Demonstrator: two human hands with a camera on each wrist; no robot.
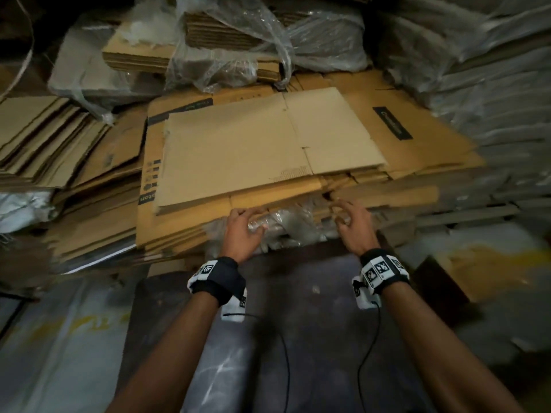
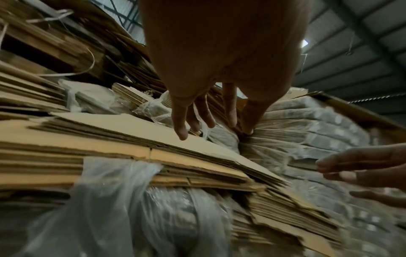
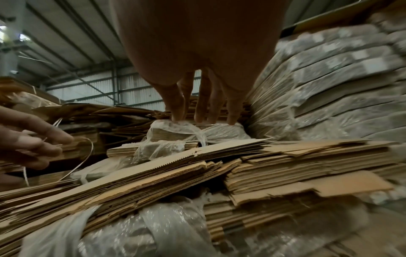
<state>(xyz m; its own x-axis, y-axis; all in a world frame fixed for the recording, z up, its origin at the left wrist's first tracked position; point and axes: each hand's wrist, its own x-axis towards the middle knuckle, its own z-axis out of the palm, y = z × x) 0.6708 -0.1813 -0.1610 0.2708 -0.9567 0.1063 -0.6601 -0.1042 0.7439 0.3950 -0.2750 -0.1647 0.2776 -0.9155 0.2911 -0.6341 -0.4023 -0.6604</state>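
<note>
Floor (image 1: 59, 353): grey, glossy, yellow paint marks. Dark flat sheet (image 1: 313, 293) lies on it under the left hand (image 1: 240, 234) and right hand (image 1: 353, 225). Flattened cardboard pile (image 1: 238, 150) just ahead of both; second cardboard pile (image 1: 44, 135) off left; plastic-wrapped bundles (image 1: 492, 120) stacked right.

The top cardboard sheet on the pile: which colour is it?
The sheet is plain light brown; the head view shows it best.

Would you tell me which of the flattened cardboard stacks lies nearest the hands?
The middle stack, topped by a plain unprinted sheet: the left hand and right hand are at its near edge. The stack at left and the plastic-wrapped bundle behind lie farther off.
</note>
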